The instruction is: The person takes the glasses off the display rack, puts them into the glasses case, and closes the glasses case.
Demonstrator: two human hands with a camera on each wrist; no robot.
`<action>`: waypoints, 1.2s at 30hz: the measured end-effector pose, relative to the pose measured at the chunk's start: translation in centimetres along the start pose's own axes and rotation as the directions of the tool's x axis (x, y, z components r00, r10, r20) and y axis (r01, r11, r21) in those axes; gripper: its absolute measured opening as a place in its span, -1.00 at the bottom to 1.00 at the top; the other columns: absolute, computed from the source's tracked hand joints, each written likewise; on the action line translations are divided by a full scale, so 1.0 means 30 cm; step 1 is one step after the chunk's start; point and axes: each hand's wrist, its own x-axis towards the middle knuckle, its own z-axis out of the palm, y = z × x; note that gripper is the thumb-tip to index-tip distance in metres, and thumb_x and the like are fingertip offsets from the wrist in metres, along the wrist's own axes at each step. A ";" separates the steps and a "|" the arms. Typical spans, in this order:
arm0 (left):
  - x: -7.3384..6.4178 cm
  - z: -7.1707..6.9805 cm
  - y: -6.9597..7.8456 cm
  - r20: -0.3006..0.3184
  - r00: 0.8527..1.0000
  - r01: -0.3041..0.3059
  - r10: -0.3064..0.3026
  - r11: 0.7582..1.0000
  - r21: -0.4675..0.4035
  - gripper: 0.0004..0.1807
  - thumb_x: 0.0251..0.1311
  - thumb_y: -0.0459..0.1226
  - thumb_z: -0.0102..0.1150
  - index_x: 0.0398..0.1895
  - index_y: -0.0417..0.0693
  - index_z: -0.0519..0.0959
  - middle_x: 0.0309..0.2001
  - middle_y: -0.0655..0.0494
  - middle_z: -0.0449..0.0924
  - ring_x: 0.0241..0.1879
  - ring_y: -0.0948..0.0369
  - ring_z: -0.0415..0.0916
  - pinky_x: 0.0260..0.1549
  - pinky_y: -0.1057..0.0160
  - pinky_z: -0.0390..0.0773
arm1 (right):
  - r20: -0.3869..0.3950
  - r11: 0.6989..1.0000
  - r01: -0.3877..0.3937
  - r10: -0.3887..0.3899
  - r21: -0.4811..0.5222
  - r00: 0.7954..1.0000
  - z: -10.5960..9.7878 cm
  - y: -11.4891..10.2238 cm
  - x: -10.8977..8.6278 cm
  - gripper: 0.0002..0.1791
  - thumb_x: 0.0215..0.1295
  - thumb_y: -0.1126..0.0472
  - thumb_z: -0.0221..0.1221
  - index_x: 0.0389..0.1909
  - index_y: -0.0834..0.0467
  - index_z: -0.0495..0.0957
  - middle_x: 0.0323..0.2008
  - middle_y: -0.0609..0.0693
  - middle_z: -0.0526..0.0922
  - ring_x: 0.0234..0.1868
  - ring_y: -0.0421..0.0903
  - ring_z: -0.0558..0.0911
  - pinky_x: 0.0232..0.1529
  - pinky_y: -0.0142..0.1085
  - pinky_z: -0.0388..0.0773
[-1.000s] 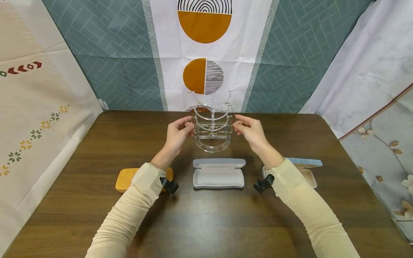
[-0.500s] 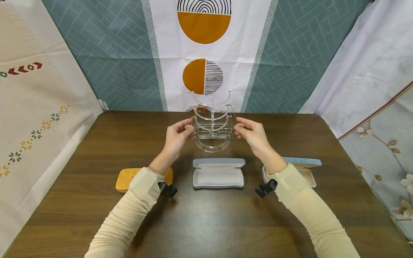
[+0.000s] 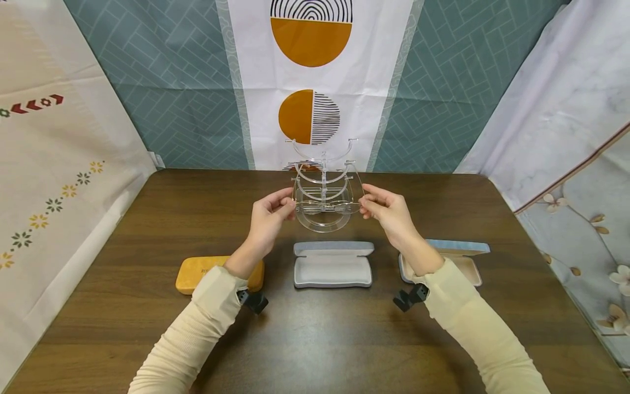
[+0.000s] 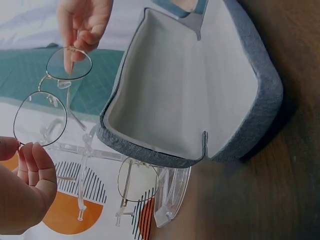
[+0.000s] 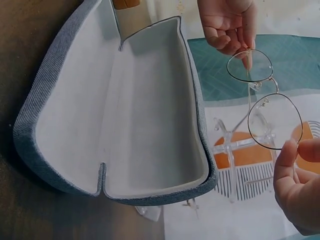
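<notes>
Closest in: black wrist cameras (image 3: 253, 301). On tabletop (image 3: 315, 339), see yellow case (image 3: 189, 276) at left, closed, partly behind left forearm, with small lettering (image 3: 204, 271) on lid; can't read it in full. See grey case (image 3: 333, 272) mid, lid up, and blue-lidded case (image 3: 462, 248) at right, also lid up, partly behind right forearm. Beyond: see left grip (image 3: 268, 216) and right grip (image 3: 386, 210), each pinched closed on an end of thin-rimmed glasses (image 5: 276, 85), held up just before clear stand (image 3: 324, 186). Farthest: see teal-and-white hanging cloth (image 3: 182, 87).
</notes>
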 end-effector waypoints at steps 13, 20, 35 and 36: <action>-0.051 -0.009 0.018 0.011 0.999 -0.052 0.053 0.999 -0.011 -0.65 0.12 -0.59 0.04 0.02 -0.49 0.41 -0.51 0.19 0.49 -0.55 0.28 0.43 -0.45 0.37 0.53 | 0.017 1.000 0.028 -0.028 0.001 0.999 0.007 -0.017 -0.049 -0.49 0.22 0.46 0.07 0.22 0.34 0.28 -0.40 -0.10 0.57 -0.47 -0.25 0.55 -0.39 -0.43 0.53; -0.075 -0.015 0.030 0.017 0.998 -0.058 0.058 0.998 -0.012 -0.64 0.12 -0.58 0.04 0.03 -0.51 0.40 -0.52 0.20 0.50 -0.55 0.26 0.42 -0.44 0.37 0.53 | 0.040 0.999 0.045 -0.046 0.010 0.998 0.007 -0.023 -0.074 -0.50 0.23 0.45 0.06 0.21 0.36 0.28 -0.41 -0.09 0.57 -0.46 -0.24 0.55 -0.38 -0.41 0.54; -0.129 -0.015 0.038 0.038 0.999 -0.038 0.039 0.999 -0.015 -0.64 0.12 -0.58 0.05 0.02 -0.48 0.42 -0.50 0.18 0.50 -0.53 0.22 0.43 -0.42 0.35 0.54 | 0.067 0.996 0.054 -0.058 0.064 0.996 -0.003 -0.034 -0.138 -0.48 0.21 0.50 0.04 0.22 0.41 0.24 -0.40 -0.10 0.59 -0.45 -0.24 0.56 -0.37 -0.42 0.53; -0.132 -0.015 0.040 0.043 0.998 -0.041 0.041 0.999 -0.014 -0.65 0.12 -0.57 0.05 0.02 -0.47 0.42 -0.50 0.17 0.51 -0.53 0.21 0.43 -0.43 0.36 0.54 | 0.069 0.997 0.057 -0.061 0.059 0.996 -0.003 -0.034 -0.141 -0.49 0.22 0.50 0.04 0.22 0.41 0.24 -0.41 -0.10 0.59 -0.44 -0.24 0.56 -0.37 -0.41 0.53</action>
